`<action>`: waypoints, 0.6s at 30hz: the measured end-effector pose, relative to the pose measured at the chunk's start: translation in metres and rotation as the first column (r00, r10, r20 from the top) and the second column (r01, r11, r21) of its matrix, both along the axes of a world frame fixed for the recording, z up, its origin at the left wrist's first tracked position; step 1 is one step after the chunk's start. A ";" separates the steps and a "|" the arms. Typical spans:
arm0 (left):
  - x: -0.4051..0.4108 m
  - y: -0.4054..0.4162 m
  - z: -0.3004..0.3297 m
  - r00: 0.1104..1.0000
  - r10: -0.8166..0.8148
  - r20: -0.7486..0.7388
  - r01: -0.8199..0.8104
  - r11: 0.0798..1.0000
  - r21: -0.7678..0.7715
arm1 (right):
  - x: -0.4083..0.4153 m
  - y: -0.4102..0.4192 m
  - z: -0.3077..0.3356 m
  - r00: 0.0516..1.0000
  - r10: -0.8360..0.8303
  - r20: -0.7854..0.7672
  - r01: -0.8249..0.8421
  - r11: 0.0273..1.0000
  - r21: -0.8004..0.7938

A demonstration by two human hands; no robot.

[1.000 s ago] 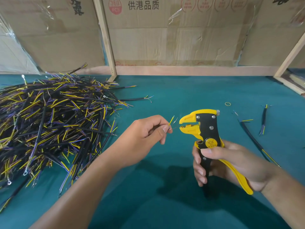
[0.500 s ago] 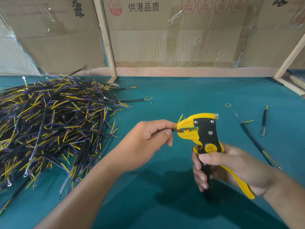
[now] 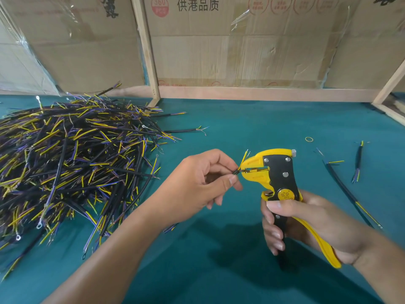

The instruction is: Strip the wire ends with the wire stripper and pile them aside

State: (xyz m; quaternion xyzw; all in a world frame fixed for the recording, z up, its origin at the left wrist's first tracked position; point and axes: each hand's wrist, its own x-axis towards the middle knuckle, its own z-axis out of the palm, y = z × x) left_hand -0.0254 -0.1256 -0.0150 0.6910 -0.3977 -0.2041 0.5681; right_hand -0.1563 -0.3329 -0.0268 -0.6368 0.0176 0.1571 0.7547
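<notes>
My left hand [image 3: 197,183] pinches a short black wire [image 3: 236,171] between thumb and forefinger. One thin end of it lies in the jaws of the yellow and black wire stripper [image 3: 276,174], and a yellow strand sticks up beside the jaw. My right hand [image 3: 306,222] grips the stripper's handles and holds the tool upright above the green table [image 3: 252,128]. A large heap of black, yellow and purple wires [image 3: 72,163] covers the left side of the table. Two loose wires [image 3: 348,191] lie at the right.
Cardboard sheets in a wooden frame [image 3: 241,93] wall off the back of the table. A small yellow rubber band [image 3: 309,139] lies behind the stripper. A wooden rail [image 3: 392,113] runs along the far right edge.
My two hands have come together: the wire end, held just left of the jaws a second ago, now sits inside them. The stripper shifted slightly left and up.
</notes>
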 end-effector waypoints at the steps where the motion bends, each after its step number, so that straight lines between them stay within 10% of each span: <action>1: 0.000 0.000 0.000 1.000 -0.001 -0.009 0.001 1.000 -0.003 | 0.000 0.001 0.000 1.000 -0.001 -0.005 0.001 1.000 0.001; 18: 0.001 0.000 0.000 1.000 0.004 -0.010 -0.004 1.000 0.010 | 0.000 0.006 0.004 0.993 -0.058 -0.104 0.065 0.996 0.064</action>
